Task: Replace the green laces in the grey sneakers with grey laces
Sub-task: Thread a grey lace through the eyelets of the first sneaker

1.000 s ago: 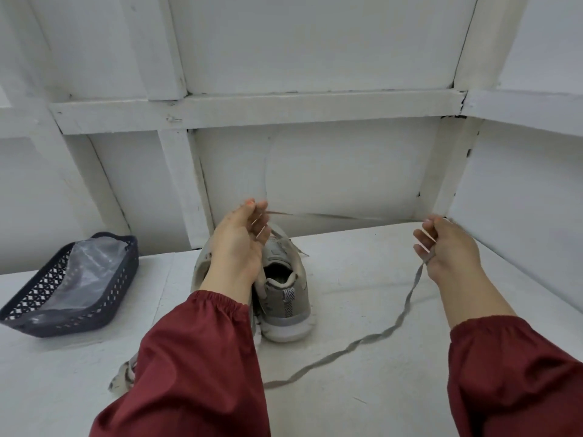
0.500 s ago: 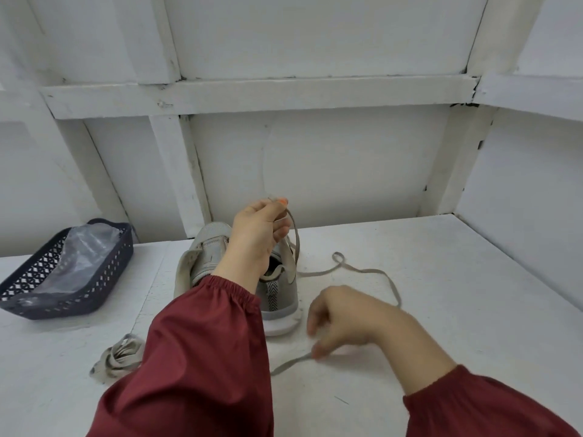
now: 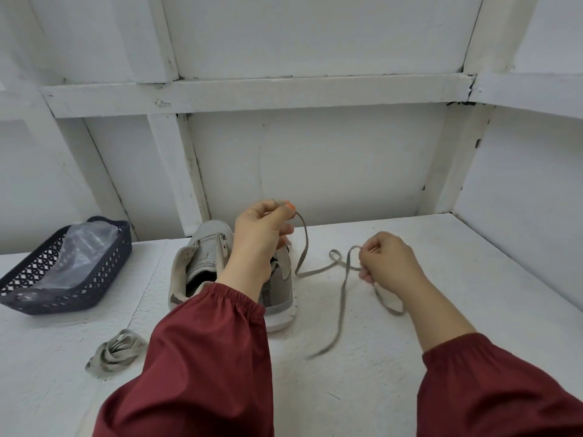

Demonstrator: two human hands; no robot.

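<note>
Left hand is raised over the grey sneakers, grip closed in a thumb-and-finger pinch on one end of the grey lace. Right hand is low, to the right of the shoes, fingers curled and pinching the same lace further along, at a bend.

The lace drops from the left pinch to the table just beside the right sneaker, runs right through a small loop and reaches the right hand. One strand trails on the table toward the camera; another loops under the right wrist.

Both sneakers stand side by side on the table, heels toward the camera, partly hidden by the left arm. Cannot tell whether the lace is threaded in an eyelet.

A bundle of laces lies front left on the table, colour unclear, apart from the shoes. A dark basket at far left holds a clear plastic bag.
</note>
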